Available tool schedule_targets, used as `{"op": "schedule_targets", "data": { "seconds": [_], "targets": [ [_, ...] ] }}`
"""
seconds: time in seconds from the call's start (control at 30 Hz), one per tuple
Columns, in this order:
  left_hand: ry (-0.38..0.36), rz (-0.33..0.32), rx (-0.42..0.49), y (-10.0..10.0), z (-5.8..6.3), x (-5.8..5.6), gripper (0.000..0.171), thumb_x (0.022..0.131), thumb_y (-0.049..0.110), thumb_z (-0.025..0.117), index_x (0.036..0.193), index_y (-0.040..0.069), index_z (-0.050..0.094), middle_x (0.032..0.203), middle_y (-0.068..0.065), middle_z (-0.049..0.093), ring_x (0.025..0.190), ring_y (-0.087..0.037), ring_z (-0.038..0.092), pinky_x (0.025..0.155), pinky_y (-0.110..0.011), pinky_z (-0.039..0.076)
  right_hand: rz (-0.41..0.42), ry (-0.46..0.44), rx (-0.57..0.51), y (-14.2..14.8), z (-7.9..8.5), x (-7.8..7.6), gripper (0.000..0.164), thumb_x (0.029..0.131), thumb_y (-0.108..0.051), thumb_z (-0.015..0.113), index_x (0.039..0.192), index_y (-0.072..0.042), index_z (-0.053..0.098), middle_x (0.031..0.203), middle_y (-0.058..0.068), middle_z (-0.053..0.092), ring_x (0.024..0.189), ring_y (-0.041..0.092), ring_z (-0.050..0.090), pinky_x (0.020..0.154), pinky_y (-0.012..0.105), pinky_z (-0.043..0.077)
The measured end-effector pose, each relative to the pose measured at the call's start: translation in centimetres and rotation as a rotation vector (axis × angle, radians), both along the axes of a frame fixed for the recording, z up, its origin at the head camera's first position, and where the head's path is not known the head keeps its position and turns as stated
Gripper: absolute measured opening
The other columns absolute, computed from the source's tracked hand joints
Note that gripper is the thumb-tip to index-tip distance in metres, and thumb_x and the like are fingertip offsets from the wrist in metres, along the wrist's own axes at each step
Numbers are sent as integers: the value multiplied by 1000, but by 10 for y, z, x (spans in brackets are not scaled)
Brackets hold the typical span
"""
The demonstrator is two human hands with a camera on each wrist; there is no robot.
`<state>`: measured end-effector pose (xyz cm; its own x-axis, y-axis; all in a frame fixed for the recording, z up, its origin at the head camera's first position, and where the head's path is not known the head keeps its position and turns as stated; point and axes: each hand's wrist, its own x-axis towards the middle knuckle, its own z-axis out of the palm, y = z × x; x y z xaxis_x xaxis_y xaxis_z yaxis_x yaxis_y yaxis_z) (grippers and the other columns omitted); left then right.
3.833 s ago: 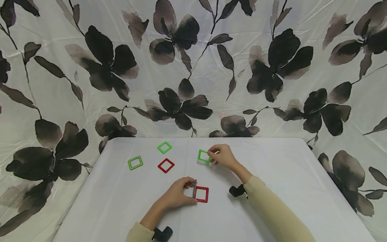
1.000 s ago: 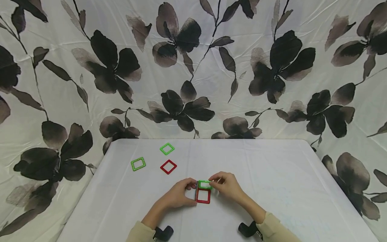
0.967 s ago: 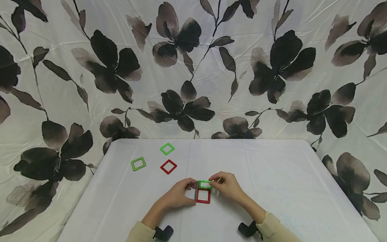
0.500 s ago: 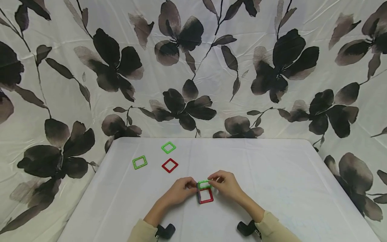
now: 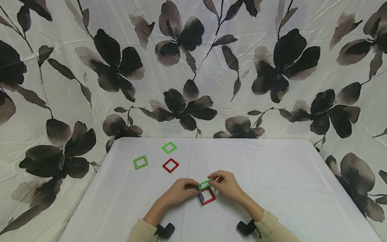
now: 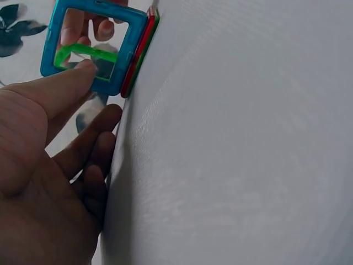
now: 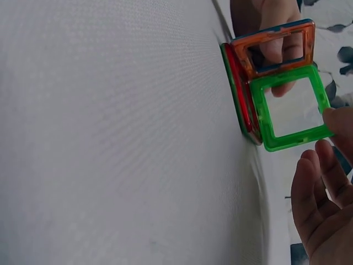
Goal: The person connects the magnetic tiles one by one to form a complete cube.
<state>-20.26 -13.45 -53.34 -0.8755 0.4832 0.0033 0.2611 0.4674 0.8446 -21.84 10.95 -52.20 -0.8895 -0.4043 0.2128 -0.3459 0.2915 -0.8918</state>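
Square magnetic tiles form a corner in front of me. A red tile (image 5: 209, 202) lies flat on the table as the base; a green edge shows beneath it in both wrist views. Along its left side a blue tile (image 6: 49, 41) stands upright, its other face orange in the right wrist view. My left hand (image 5: 180, 192) pinches this blue tile, thumb on the near face. A green tile (image 7: 300, 138) stands on the base's far side, meeting the blue one at the corner. My right hand (image 5: 226, 184) pinches its outer edge between thumb and fingers.
Three loose tiles lie toward the back left of the white table (image 5: 272, 168): a green tile (image 5: 169, 148), another green tile (image 5: 140, 162) and a red tile (image 5: 170, 165). A floral cloth (image 5: 232, 74) hangs behind the table.
My right hand has brought the green tile from farther back to the red base. My left thumb has shifted up along the blue tile, and the joined tiles have turned slightly counterclockwise.
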Motion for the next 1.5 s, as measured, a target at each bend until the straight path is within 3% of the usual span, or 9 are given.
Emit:
{"op": "schedule_targets", "data": {
  "seconds": [0.1, 0.33, 0.43, 0.63, 0.83, 1.03, 1.3, 1.5],
  "targets": [
    [0, -6, 11, -2, 0, -1, 19, 90, 23, 71, 108, 18, 72, 101, 12, 67, 96, -8, 61, 86, -31, 47, -8, -15, -1, -1, 5, 1, 17, 85, -3, 73, 102, 2, 71, 86, 5, 67, 68, 21, 61, 52, 21, 45],
    [-33, -14, 60, -4, 0, -1, 19, 88, 20, 73, 107, 16, 73, 102, 8, 67, 97, -12, 59, 87, -31, 45, 20, -31, -12, -6, 40, 15, 13, 86, 3, 70, 99, 4, 71, 88, 15, 68, 72, 28, 61, 54, 20, 44],
    [-61, -36, 85, -4, 1, 0, 20, 87, 18, 74, 108, 14, 73, 100, 7, 66, 96, -13, 58, 86, -30, 44, 24, -37, -7, -7, 44, 16, 12, 86, 3, 69, 98, 3, 72, 91, 16, 69, 73, 28, 61, 54, 20, 44],
    [-132, -131, 118, -8, 1, -1, 21, 93, 16, 67, 112, 10, 71, 102, 5, 67, 99, -13, 57, 88, -29, 43, 22, -51, -2, -8, 28, 9, 14, 87, 1, 69, 100, 4, 72, 92, 13, 69, 72, 26, 61, 54, 21, 45],
    [-169, -164, 156, -13, 3, -2, 25, 100, 16, 55, 119, 5, 67, 111, -1, 66, 102, -13, 57, 88, -28, 45, 17, -66, -5, -10, 2, -4, 15, 88, -6, 71, 101, 0, 73, 92, 2, 69, 70, 17, 60, 52, 21, 44],
    [-178, -105, 179, -14, 7, -2, 23, 98, 16, 60, 115, 5, 70, 106, -2, 69, 96, -12, 60, 84, -27, 47, 37, -85, -7, -13, 1, -8, 17, 88, -10, 72, 102, -1, 73, 93, 1, 71, 70, 15, 60, 53, 22, 46],
    [-169, -116, 177, -17, 4, -1, 23, 98, 17, 59, 112, 3, 71, 101, -3, 70, 92, -11, 60, 82, -27, 48, 71, -82, -16, -19, 0, -12, 18, 89, -11, 71, 102, 0, 73, 93, 2, 70, 68, 13, 60, 53, 23, 47],
    [-141, -94, 165, -19, 2, -1, 22, 97, 20, 62, 107, 4, 72, 96, -1, 70, 88, -13, 60, 79, -28, 49, 95, -110, -15, -24, 16, -31, 22, 92, -16, 69, 105, 2, 72, 96, 3, 70, 70, 28, 61, 55, 29, 51]
  ]
}}
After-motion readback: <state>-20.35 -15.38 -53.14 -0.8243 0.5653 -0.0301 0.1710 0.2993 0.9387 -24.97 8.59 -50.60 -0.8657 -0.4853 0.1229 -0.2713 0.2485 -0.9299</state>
